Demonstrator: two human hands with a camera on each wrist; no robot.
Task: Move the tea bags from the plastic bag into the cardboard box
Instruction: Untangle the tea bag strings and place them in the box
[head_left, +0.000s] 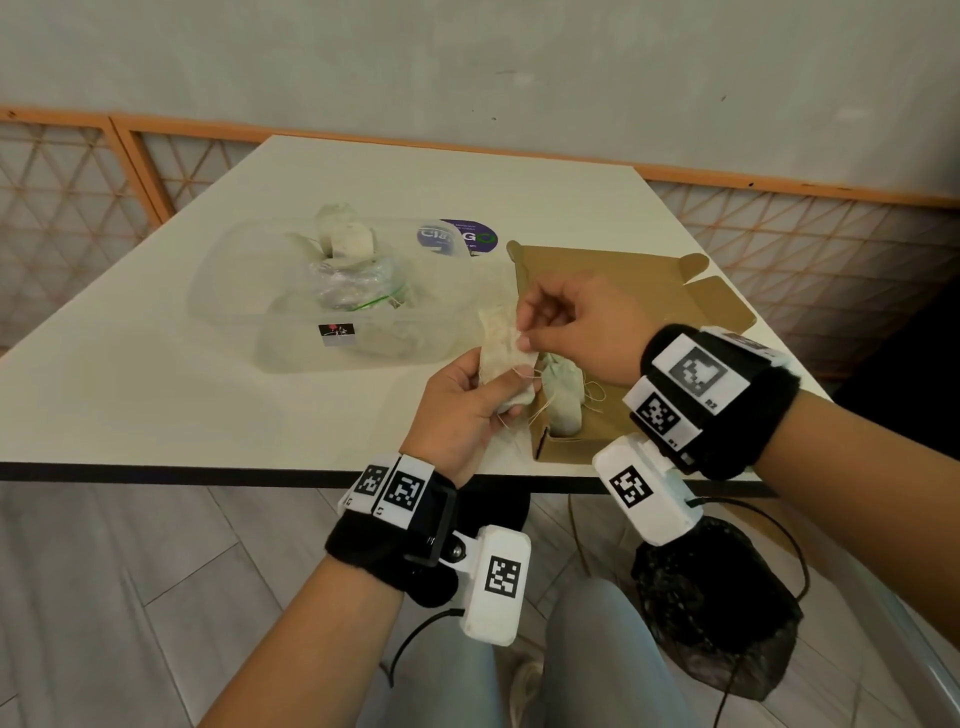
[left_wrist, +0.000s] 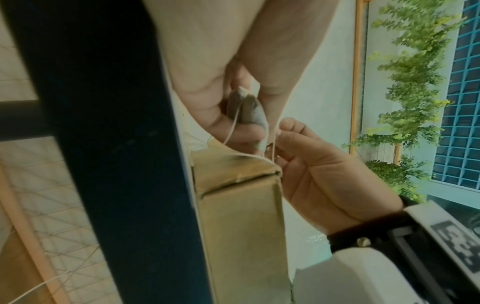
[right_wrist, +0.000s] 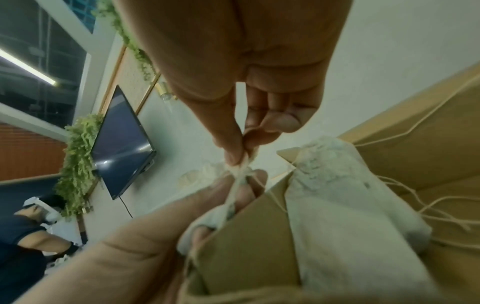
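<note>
Both hands hold one pale tea bag (head_left: 501, 349) just left of the open brown cardboard box (head_left: 613, 291). My left hand (head_left: 470, 402) grips its lower end with its strings trailing. My right hand (head_left: 535, 330) pinches the upper edge between thumb and forefinger, seen close in the right wrist view as fingertips (right_wrist: 235, 158) on the tea bag (right_wrist: 241, 174). Another tea bag (head_left: 563, 397) stands in the box's near corner, strings loose. The crumpled clear plastic bag (head_left: 353, 283) with a green strip lies in a clear plastic tub (head_left: 291, 358), more tea bags (head_left: 348, 241) behind it.
The white table's near edge (head_left: 208, 470) runs just below my left wrist. A purple round sticker (head_left: 465, 236) lies behind the tub. The box's flaps (head_left: 722, 306) lie spread open to the right. A dark bag (head_left: 717, 608) sits on the floor under the table.
</note>
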